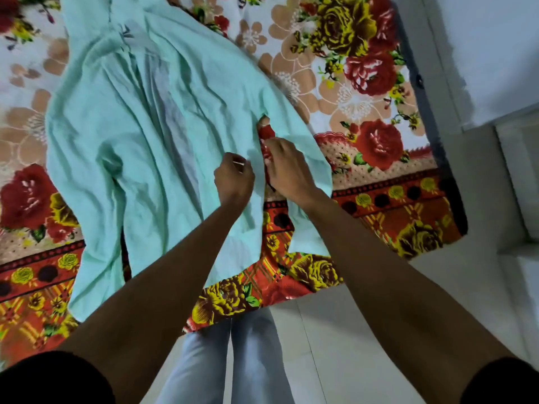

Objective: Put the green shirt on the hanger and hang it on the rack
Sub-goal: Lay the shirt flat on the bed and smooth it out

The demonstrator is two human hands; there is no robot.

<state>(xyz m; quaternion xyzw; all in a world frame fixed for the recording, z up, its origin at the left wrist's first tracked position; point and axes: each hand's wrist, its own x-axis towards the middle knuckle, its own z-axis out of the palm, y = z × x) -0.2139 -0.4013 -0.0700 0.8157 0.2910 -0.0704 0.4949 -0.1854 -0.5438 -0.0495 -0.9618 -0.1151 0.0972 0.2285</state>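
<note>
A pale green shirt (151, 118) lies spread on the bed, its front placket open near the right side, where the flowered sheet shows through the gap. My left hand (234, 177) pinches the left edge of that opening with curled fingers. Just to its right, my right hand (287, 167) grips the other edge of the placket. The two hands are close together, nearly touching. No hanger and no rack are in view.
The bed is covered by a flowered sheet (364, 91) in red, yellow and beige, reaching to the bed's edge below the shirt. My legs in light jeans (233, 360) stand on a pale tiled floor (364, 330). A white wall (495, 53) is at the right.
</note>
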